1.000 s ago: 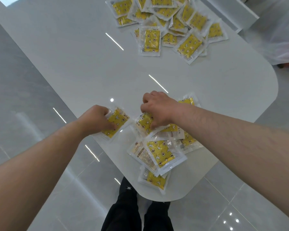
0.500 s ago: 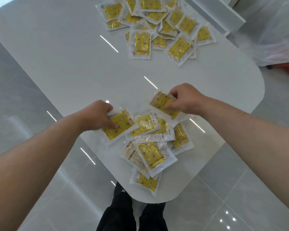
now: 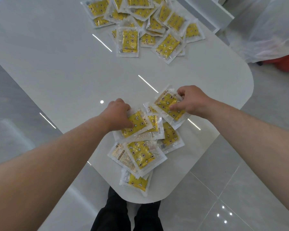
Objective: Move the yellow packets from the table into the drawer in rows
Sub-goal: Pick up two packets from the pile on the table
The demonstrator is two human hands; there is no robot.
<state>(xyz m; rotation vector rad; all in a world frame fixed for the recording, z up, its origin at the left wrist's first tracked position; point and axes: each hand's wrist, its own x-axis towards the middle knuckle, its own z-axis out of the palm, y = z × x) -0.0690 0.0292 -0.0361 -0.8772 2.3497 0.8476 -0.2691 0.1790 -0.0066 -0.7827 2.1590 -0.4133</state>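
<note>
Yellow star-print plastic packets (image 3: 141, 154) lie heaped near the edge of white glossy bench (image 3: 60, 67). L hand (image 3: 118, 112) grips one, R hand (image 3: 190, 101) pinches another. Stack both flat, edges aligned, before carrying; drawer not in view

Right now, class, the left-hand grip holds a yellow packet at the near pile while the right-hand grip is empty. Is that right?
Not quite. The right-hand grip is not empty: it pinches its own yellow packet, as the head view shows. The left-hand grip does hold a packet at the near pile.
</note>
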